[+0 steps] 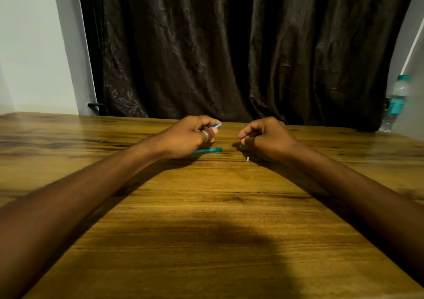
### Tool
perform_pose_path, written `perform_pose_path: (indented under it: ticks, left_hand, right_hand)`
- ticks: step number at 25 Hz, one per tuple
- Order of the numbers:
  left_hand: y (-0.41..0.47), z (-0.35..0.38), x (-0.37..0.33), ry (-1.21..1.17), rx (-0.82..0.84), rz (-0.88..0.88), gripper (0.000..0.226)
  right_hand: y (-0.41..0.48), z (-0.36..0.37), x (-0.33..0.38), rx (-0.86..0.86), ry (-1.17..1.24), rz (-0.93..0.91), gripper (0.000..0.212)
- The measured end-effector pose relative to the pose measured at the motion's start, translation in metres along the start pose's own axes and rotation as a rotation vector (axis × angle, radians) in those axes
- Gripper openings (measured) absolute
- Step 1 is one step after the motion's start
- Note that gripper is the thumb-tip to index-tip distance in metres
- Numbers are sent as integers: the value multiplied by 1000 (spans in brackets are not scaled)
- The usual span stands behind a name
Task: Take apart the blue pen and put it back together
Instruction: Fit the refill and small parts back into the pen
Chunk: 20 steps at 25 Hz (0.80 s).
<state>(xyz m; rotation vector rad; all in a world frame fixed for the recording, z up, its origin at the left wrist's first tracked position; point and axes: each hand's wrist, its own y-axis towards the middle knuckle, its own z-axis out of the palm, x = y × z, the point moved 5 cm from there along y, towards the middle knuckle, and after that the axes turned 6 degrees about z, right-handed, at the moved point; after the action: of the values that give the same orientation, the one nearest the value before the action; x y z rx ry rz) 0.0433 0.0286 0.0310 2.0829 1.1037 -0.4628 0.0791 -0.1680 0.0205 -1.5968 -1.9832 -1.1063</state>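
My left hand (190,135), with a ring on one finger, is closed around a blue pen part (216,126); only its tip sticks out past my fingertips toward the right. A second teal-blue pen piece (206,150) lies flat on the wooden table (206,207), just under and in front of that hand. My right hand (266,137) hovers to the right with fingers curled and thumb and forefinger pinched together; whether something tiny sits between them is hidden. A small white part (248,159) rests on the table below my right hand.
A dark curtain (229,46) hangs behind the table's far edge. A clear water bottle with a teal cap and label (395,103) stands at the far right corner. Pale wall is at the left.
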Motion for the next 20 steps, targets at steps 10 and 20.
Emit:
perform_pose_path:
  ticks: [10,20]
  left_hand:
    - [1,1,9,-7,-6,10,29]
    - [2,1,15,-10,5,-29,31]
  right_hand:
    - [-6,1,8,92,-292,-142,14]
    - [-9,-19,15,240,-302,-65,16]
